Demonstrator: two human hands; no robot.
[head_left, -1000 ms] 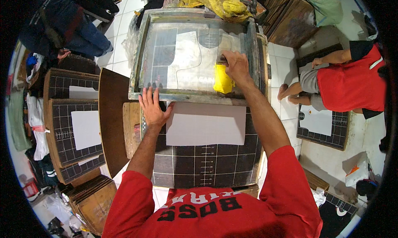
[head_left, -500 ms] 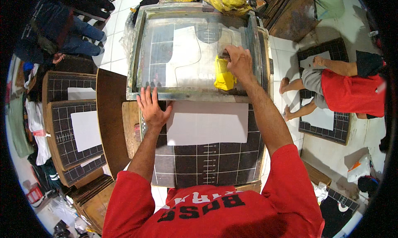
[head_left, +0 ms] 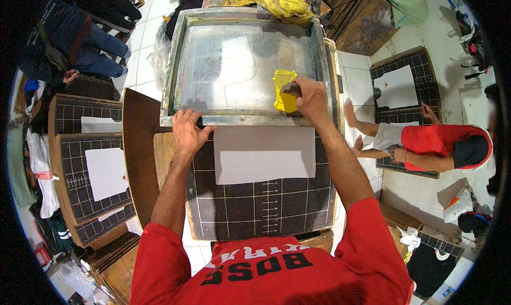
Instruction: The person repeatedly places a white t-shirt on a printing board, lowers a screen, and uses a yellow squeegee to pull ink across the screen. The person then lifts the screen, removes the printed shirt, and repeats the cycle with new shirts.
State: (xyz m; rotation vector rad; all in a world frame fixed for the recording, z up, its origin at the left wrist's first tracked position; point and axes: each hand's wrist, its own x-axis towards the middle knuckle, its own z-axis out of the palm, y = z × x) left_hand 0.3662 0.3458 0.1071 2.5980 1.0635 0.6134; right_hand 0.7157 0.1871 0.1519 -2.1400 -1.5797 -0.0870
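Observation:
A screen-printing frame [head_left: 250, 120] with a pale, see-through mesh lies over a dark gridded board [head_left: 247, 206]. My left hand [head_left: 187, 134] is closed over the frame's near left corner, fingers on top and thumb along the near edge. In my right hand [head_left: 313, 98] is a small dark squeegee [head_left: 290, 87], held above the right part of the mesh. Bright yellow ink [head_left: 285, 77] lies there in a rough rectangle, partly covered by the squeegee. A white sheet [head_left: 263, 159] sticks out from under the frame's near side.
Left of me, gridded boards [head_left: 80, 172] carrying white sheets are stacked beside an upright brown panel [head_left: 141, 156]. At right a person in red [head_left: 426, 145] crouches by another gridded board [head_left: 426, 81]. Yellow-stained plastic [head_left: 271, 1] sits behind the frame. Another person [head_left: 96, 44] stands far left.
My right hand has moved slightly nearer me with the squeegee. My left fingers, spread before, are now curled over the frame edge. The person at right has shifted and leaned over.

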